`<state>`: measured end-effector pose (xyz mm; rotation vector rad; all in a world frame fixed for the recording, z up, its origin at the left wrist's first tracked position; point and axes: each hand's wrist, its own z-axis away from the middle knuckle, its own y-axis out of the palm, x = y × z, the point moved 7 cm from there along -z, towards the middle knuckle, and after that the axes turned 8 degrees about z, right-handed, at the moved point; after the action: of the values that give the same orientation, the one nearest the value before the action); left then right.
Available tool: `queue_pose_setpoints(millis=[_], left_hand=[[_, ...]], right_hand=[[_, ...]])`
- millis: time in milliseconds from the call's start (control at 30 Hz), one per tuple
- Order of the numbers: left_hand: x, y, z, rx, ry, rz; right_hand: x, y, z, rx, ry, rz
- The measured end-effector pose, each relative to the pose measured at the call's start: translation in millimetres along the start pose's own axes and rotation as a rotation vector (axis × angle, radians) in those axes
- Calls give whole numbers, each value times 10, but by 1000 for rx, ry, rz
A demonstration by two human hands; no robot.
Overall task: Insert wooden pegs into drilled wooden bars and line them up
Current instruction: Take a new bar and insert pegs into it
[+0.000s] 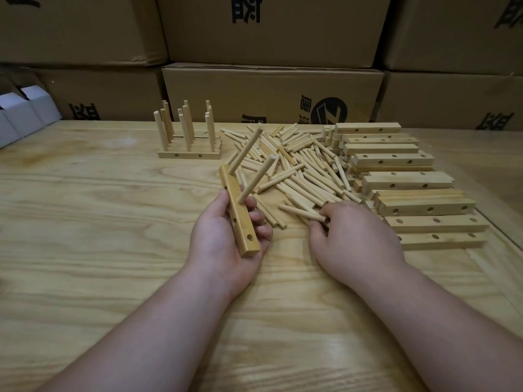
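My left hand (223,239) grips a drilled wooden bar (240,213), tilted lengthways away from me. Two pegs (256,179) stick out of its far holes and lean to the right. Holes show empty at its near end. My right hand (351,239) rests on the near edge of a heap of loose pegs (297,168) and pinches one peg (302,212) lying flat there. Several finished bars with upright pegs (188,137) stand in rows at the back left. Several bare drilled bars (407,188) lie stacked on the right.
The work goes on over a pale wooden table (99,250). Cardboard boxes (271,91) are stacked along its far edge. Small white boxes (22,114) sit at the far left.
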<state>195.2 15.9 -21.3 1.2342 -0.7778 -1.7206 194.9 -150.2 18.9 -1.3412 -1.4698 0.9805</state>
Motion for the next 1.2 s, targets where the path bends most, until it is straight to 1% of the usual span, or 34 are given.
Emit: queue_pose_setpoints(millis=[200,300,400,600,700,800,867,1000,1200], left_hand=[[7,-12,5,-13,-6,2],[-1,-16,1,-22,6,-2],[-6,-12,4,-27,13,2],[-3,-12,17,-42,8,2],[-8,-8,17,-47,12,-4],[-23,-17,13,-58,30,-19],[-24,-17,9,-52,34,-20],[-10,21,19,-18,11,-13],[-14,27,26,-24,21,-10]], right_hand=[[-30,-46,-5,-54,30,-81],[-39,-85,2,-123,25,-136],[-38,-142,15,-216,7,-263],[12,-316,101,-440,-151,-561],[51,-380,160,-505,-248,-682],[116,-419,210,-520,-349,-752],[140,-412,218,-495,-381,-798],[173,-370,211,-417,-401,-831],[170,-362,196,-400,-385,-759]])
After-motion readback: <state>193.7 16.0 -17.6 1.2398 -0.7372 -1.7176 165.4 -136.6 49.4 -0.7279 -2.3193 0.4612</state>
